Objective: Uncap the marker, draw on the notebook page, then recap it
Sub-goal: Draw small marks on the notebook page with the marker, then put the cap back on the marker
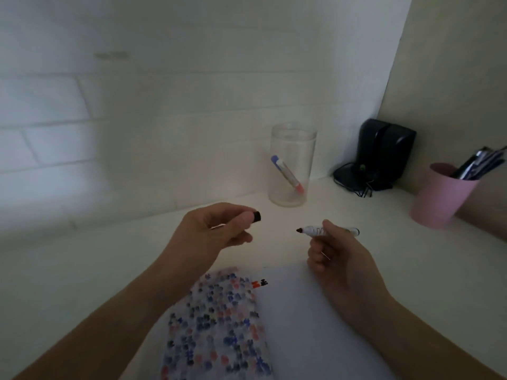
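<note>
My right hand [337,256] holds a white marker [315,230] level above the desk, its bare black tip pointing left. My left hand [216,229] pinches the black cap [256,216] between thumb and fingers, a short gap away from the tip. Below both hands lies the open notebook [315,325]: its right page is blank white, its left page is covered with many small coloured marks. A few red and black marks sit at the top of the fold.
A clear plastic jar [291,165] with a blue-capped marker inside stands behind the hands. At the back right are a black speaker [384,152] with cables and a pink cup [441,196] of pens. A white wall runs along the desk's far edge.
</note>
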Tool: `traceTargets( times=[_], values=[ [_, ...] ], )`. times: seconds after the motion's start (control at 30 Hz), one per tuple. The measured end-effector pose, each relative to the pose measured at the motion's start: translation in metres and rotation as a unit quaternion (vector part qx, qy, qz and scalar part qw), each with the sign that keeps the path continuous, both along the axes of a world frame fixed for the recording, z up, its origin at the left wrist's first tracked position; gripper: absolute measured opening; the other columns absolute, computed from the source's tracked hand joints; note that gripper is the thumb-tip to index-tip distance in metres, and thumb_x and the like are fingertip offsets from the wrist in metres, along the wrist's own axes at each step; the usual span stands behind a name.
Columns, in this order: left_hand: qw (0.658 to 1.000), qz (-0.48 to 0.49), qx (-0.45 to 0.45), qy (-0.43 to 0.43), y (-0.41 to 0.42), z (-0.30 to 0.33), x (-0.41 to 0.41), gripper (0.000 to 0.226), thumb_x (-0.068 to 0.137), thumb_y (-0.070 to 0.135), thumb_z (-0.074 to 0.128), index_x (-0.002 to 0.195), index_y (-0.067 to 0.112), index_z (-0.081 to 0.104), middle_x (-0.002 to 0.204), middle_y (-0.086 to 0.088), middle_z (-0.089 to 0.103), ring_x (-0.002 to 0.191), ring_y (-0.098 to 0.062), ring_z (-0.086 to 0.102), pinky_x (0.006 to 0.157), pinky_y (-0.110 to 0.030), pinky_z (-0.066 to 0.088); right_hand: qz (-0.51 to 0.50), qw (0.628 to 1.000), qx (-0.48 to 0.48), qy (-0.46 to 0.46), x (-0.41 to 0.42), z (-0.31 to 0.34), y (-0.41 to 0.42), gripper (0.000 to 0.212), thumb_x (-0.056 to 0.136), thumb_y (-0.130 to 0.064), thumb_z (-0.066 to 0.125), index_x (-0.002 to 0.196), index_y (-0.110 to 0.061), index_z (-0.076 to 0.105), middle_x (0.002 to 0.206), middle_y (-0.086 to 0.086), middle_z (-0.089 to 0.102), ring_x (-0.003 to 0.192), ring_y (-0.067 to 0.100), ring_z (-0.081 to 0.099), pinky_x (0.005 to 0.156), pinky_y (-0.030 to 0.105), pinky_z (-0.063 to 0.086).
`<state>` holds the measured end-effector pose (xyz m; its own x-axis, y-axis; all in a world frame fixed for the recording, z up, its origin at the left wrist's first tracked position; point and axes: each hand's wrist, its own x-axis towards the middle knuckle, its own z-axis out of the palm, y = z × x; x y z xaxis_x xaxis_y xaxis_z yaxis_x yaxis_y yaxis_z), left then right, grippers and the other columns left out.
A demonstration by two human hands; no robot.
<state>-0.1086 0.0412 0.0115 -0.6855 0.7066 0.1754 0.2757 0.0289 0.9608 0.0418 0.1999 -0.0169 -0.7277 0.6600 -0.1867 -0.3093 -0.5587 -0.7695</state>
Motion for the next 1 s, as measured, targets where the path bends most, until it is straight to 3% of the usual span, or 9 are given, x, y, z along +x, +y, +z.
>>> traceTargets(
  times=[0.07, 0.13, 0.27, 0.37, 0.47, 0.57, 0.73, 0.9, 1.0],
  values=[
    [0.997, 0.021, 0.045, -0.067, 0.0, -0.006, 0.007, 0.015, 0.095, 0.013, 0.072, 0.105, 0.017, 0.083, 0.099, -0.001, 0.086, 0.092, -0.017, 0.082, 0.096, -0.03, 0.061, 0.002, 1.0, -0.011, 0.017, 0.003, -0.002, 0.001, 0.041, 0.079, -0.016, 0.067, 0.115, 0.003, 0.062, 0.068, 0.007, 0.051, 0.058, 0.015, 0.048, 0.047, 0.022, 0.041],
    [0.991, 0.08, 0.083, -0.074, 0.0, -0.017, 0.012, 0.015, 0.088, 0.009, 0.079, 0.101, 0.017, 0.083, 0.095, -0.005, 0.086, 0.096, -0.021, 0.081, 0.092, -0.025, 0.061, 0.007, 1.0, -0.012, 0.02, 0.005, -0.006, 0.003, 0.028, 0.086, -0.008, 0.063, 0.112, 0.004, 0.067, 0.073, 0.008, 0.062, 0.065, 0.017, 0.056, 0.06, 0.025, 0.046],
    [0.987, 0.108, 0.104, -0.05, 0.003, -0.032, 0.007, 0.02, 0.08, 0.003, 0.085, 0.092, 0.02, 0.084, 0.091, 0.002, 0.087, 0.089, -0.009, 0.082, 0.075, -0.009, 0.059, 0.002, 1.0, 0.002, 0.018, 0.004, -0.015, 0.006, 0.013, 0.09, -0.004, 0.059, 0.092, -0.007, 0.072, 0.076, 0.009, 0.072, 0.069, 0.019, 0.067, 0.07, 0.028, 0.052],
    [0.989, 0.077, 0.122, -0.033, 0.001, -0.035, 0.006, 0.022, 0.08, -0.003, 0.084, 0.093, 0.016, 0.084, 0.093, 0.002, 0.087, 0.088, -0.008, 0.082, 0.079, -0.011, 0.06, 0.006, 0.999, 0.05, 0.014, 0.003, -0.017, 0.005, 0.014, 0.083, -0.006, 0.064, 0.094, -0.008, 0.073, 0.081, 0.009, 0.077, 0.07, 0.016, 0.074, 0.075, 0.03, 0.052],
    [0.991, 0.063, 0.118, -0.018, 0.0, -0.036, 0.008, 0.023, 0.081, -0.005, 0.083, 0.095, 0.014, 0.083, 0.094, 0.0, 0.087, 0.089, -0.008, 0.082, 0.083, -0.014, 0.061, 0.014, 0.995, 0.096, 0.008, 0.003, -0.017, 0.002, 0.029, 0.07, -0.013, 0.07, 0.099, -0.01, 0.075, 0.086, 0.008, 0.079, 0.075, 0.015, 0.075, 0.079, 0.032, 0.051],
    [0.991, 0.052, 0.123, -0.018, 0.0, -0.036, 0.006, 0.024, 0.08, -0.005, 0.083, 0.095, 0.014, 0.083, 0.095, -0.001, 0.087, 0.089, -0.01, 0.082, 0.083, -0.014, 0.06, 0.014, 0.994, 0.107, 0.011, 0.003, -0.017, -0.001, 0.032, 0.068, -0.015, 0.072, 0.099, -0.012, 0.076, 0.09, 0.009, 0.08, 0.079, 0.016, 0.075, 0.08, 0.032, 0.051],
    [0.992, 0.031, 0.12, -0.007, 0.0, -0.037, 0.006, 0.023, 0.08, -0.004, 0.083, 0.097, 0.011, 0.083, 0.097, -0.001, 0.087, 0.092, -0.012, 0.082, 0.086, -0.016, 0.06, 0.017, 0.992, 0.126, 0.017, 0.005, -0.015, -0.003, 0.036, 0.061, -0.018, 0.078, 0.096, -0.012, 0.078, 0.09, 0.011, 0.08, 0.081, 0.017, 0.076, 0.068, 0.023, 0.058],
    [0.994, 0.011, 0.108, 0.012, 0.0, -0.036, 0.009, 0.024, 0.08, -0.006, 0.083, 0.099, 0.008, 0.082, 0.098, 0.0, 0.086, 0.091, -0.012, 0.082, 0.086, -0.016, 0.061, 0.025, 0.986, 0.167, 0.006, 0.006, -0.016, -0.005, 0.036, 0.061, -0.02, 0.08, 0.096, -0.011, 0.08, 0.093, 0.014, 0.08, 0.086, 0.021, 0.076, 0.071, 0.024, 0.061],
    [0.994, 0.009, 0.103, 0.039, 0.001, -0.036, 0.01, 0.022, 0.079, -0.005, 0.084, 0.098, 0.006, 0.082, 0.096, -0.001, 0.086, 0.088, -0.011, 0.083, 0.082, -0.014, 0.061, 0.026, 0.98, 0.195, 0.002, 0.006, -0.017, -0.007, 0.047, 0.054, -0.029, 0.088, 0.097, -0.011, 0.081, 0.097, 0.018, 0.08, 0.089, 0.024, 0.077, 0.071, 0.023, 0.06]
  ],
)
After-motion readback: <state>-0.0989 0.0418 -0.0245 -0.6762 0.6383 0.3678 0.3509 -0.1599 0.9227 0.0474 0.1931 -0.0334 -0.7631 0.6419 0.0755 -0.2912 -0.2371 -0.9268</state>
